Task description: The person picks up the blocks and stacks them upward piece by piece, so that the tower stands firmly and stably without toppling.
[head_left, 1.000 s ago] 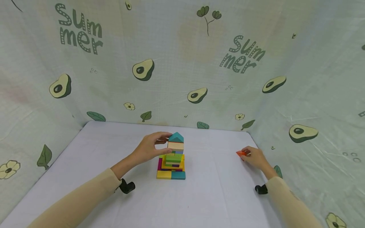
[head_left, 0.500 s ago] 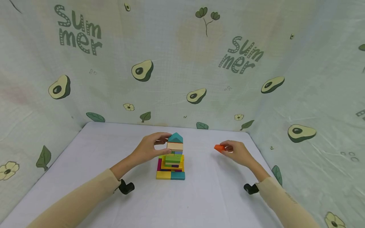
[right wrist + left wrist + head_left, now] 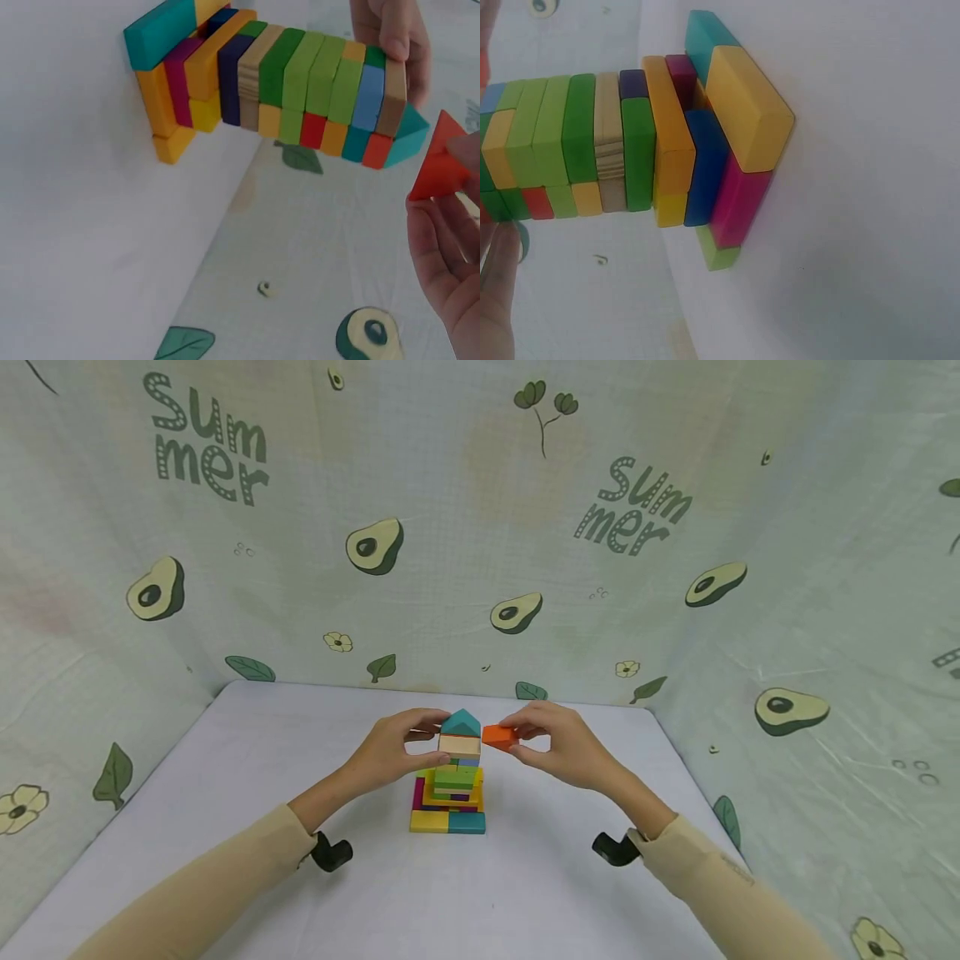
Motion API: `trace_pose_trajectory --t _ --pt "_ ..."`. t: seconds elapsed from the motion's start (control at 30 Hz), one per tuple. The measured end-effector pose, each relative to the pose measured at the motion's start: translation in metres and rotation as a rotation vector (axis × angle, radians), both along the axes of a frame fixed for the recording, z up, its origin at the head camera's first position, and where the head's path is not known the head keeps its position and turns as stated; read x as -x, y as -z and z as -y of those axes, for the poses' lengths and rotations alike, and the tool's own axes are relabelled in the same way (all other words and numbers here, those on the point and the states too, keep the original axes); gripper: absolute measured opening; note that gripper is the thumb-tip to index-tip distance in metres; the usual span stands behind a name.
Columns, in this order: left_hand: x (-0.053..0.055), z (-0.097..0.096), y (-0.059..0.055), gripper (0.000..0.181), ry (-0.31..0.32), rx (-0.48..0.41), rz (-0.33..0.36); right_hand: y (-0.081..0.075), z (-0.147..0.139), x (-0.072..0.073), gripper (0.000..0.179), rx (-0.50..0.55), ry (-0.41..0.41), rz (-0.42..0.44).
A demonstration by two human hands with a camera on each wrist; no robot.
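Note:
A tall tower of colored wooden blocks (image 3: 455,781) stands upright on the table, with a teal triangular block (image 3: 461,722) at its top. My left hand (image 3: 386,747) holds the tower's upper part from the left. Its thumb lies by the plain wood block (image 3: 392,97), and its other fingers reach behind. On the tower's right, my right hand (image 3: 558,743) pinches an orange-red triangular block (image 3: 439,165) between thumb and fingers. That block is raised off the table, close beside the teal one; a narrow gap shows between them in the right wrist view.
The white tabletop (image 3: 487,885) extends around the tower. Behind it and at the sides hangs a cloth (image 3: 450,460) printed with avocados and leaves. Black wrist cameras, the left (image 3: 332,853) and right (image 3: 615,850), sit at the sleeve cuffs.
My right hand has carried the orange-red block leftward and upward from the table's right side to beside the tower's top. The left hand has stayed at the tower.

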State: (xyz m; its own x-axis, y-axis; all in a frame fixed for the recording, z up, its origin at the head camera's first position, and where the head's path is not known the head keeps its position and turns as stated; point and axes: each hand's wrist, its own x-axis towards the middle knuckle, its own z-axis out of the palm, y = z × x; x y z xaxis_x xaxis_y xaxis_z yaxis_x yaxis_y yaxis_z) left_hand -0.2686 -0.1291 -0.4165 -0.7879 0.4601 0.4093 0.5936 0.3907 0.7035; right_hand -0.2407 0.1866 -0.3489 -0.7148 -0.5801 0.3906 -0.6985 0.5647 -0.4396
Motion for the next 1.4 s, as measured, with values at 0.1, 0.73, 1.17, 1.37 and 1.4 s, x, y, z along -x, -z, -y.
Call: trace_pose_trajectory --t 0.1,0.73,1.17,1.37,1.4 --pt "0.000 0.000 0.000 0.064 -0.001 0.007 -0.001 -0.002 0.015 0.001 0.034 0.003 -0.036 0.009" --pt "0.003 0.000 0.000 0.064 0.010 0.012 -0.016 0.021 0.037 0.014 0.054 0.078 0.009 0.123" --pt "0.005 0.001 0.002 0.064 0.014 0.014 -0.021 0.030 0.043 0.018 0.057 0.104 0.010 0.162" --pt "0.005 0.001 0.001 0.064 0.016 0.014 -0.020 0.032 0.044 0.019 0.058 0.112 0.010 0.165" --pt "0.005 0.001 0.001 0.064 0.016 0.014 -0.019 0.033 0.044 0.020 0.058 0.113 0.010 0.165"
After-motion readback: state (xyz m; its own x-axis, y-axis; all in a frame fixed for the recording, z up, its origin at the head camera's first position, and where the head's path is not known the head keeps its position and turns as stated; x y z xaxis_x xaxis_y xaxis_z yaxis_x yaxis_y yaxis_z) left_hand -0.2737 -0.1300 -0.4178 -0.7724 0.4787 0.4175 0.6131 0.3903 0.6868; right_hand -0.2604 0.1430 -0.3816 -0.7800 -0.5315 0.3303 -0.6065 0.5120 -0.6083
